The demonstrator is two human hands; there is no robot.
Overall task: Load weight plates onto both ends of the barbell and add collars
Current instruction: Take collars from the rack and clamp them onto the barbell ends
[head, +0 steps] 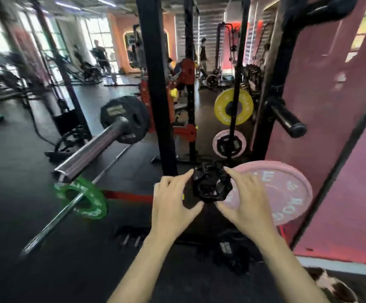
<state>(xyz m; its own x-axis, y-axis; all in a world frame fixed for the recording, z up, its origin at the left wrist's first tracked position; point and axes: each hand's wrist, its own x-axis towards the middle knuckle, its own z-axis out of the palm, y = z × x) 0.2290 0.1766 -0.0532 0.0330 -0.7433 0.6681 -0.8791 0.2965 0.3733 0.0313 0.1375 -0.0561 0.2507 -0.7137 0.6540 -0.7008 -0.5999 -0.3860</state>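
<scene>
A small black weight plate [210, 185] hangs low at the rack, in front of a large pink plate [282, 193]. My left hand [173, 200] grips its left edge and my right hand [243, 200] its right edge, fingers curled round the rim. The racked barbell's sleeve [94, 149] points toward me at the left, with one black plate [127, 119] on it and bare steel in front of that plate. No collar shows on the sleeve.
A second bar with a green plate [83, 199] lies on the black floor at left. Black rack uprights [156, 84] stand ahead. A yellow plate [233, 106], a small pink plate [229, 143] and an empty storage peg [287, 119] are at right. People stand far back.
</scene>
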